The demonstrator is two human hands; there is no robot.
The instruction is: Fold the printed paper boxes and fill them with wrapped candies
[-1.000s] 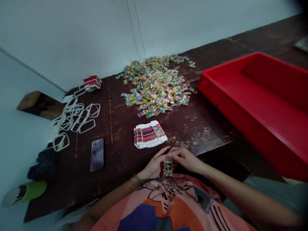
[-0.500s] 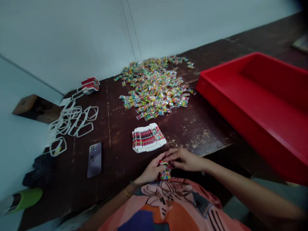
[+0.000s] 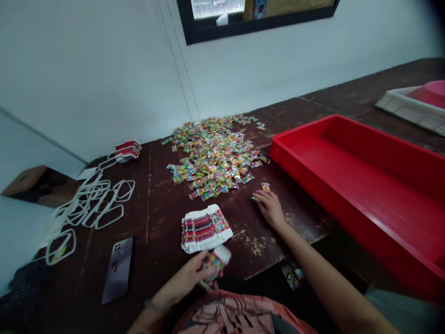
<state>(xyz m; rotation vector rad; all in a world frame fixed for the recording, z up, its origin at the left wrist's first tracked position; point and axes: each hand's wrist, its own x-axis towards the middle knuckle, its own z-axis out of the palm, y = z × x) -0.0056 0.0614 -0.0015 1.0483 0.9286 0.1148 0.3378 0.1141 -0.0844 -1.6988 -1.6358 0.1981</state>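
My left hand (image 3: 189, 277) is closed round a small colourful printed box (image 3: 216, 263) near the table's front edge. My right hand (image 3: 269, 207) reaches forward and lies on the dark wooden table (image 3: 163, 185), fingers curled over small candy packets (image 3: 264, 187) at the near edge of a big pile of colourful wrapped candies (image 3: 212, 155). A fanned stack of flat printed box blanks (image 3: 204, 228) lies between my two hands.
A large red tray (image 3: 365, 185) stands to the right. A phone (image 3: 117, 269) lies at the left front, white cardboard cut-out frames (image 3: 93, 204) and a small red-white stack (image 3: 127, 150) behind it. A white tray with something pink (image 3: 413, 104) sits far right.
My hands have parted. The right hand left the box and reached out to the edge of the candy pile. The left hand keeps the box. My view has tilted upward.
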